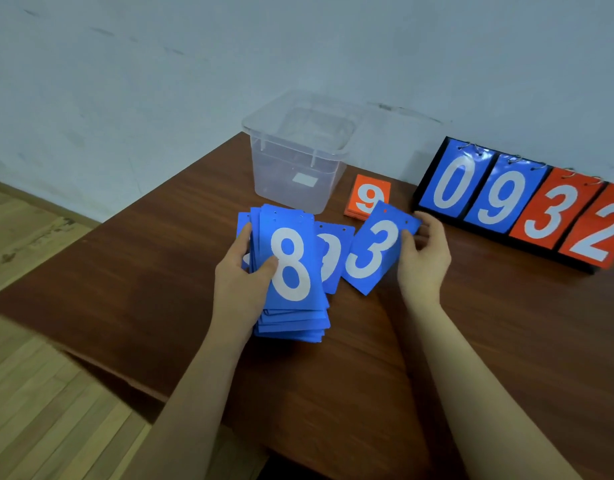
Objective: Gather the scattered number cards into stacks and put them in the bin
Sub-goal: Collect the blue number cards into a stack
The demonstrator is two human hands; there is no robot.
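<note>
My left hand grips a thick stack of blue cards at the centre of the frame, thumb pressed on the top card, a white 8. The stack's lower end rests on the brown table. My right hand pinches a single blue 3 card by its right edge, holding it tilted just right of the stack. Between the two, another blue card is partly hidden, its number unclear. Behind the 3 card, a small pile of orange cards with a 9 on top lies on the table. The clear plastic bin stands at upper centre, no cards inside. At the right edge sits a flip scoreboard showing 0, 9, 3, 2.
</note>
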